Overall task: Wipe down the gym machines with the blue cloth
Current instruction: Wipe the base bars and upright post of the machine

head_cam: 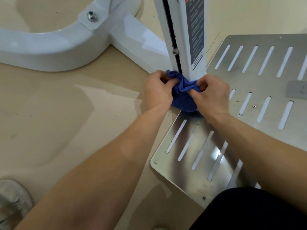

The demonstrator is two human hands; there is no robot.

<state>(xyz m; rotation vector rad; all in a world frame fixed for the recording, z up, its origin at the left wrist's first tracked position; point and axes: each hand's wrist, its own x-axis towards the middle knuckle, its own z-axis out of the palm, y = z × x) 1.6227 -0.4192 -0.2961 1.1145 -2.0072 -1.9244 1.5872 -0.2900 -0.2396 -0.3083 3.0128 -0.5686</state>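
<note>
The blue cloth [183, 95] is bunched at the foot of the machine's white upright post [186, 39]. My left hand [157, 90] grips the cloth's left end and my right hand [212, 93] pinches its right end, so the cloth wraps the front of the post's base. Part of the cloth hangs down between my wrists. A dark warning label [196, 30] runs down the post's right face.
A slotted metal footplate [249, 67] spreads right of the post and towards me. The machine's white curved base frame [49, 45] lies at the upper left on the beige floor [66, 113]. A grey shoe [11, 201] shows at the bottom left and a dark-clad knee [249, 211] at the bottom right.
</note>
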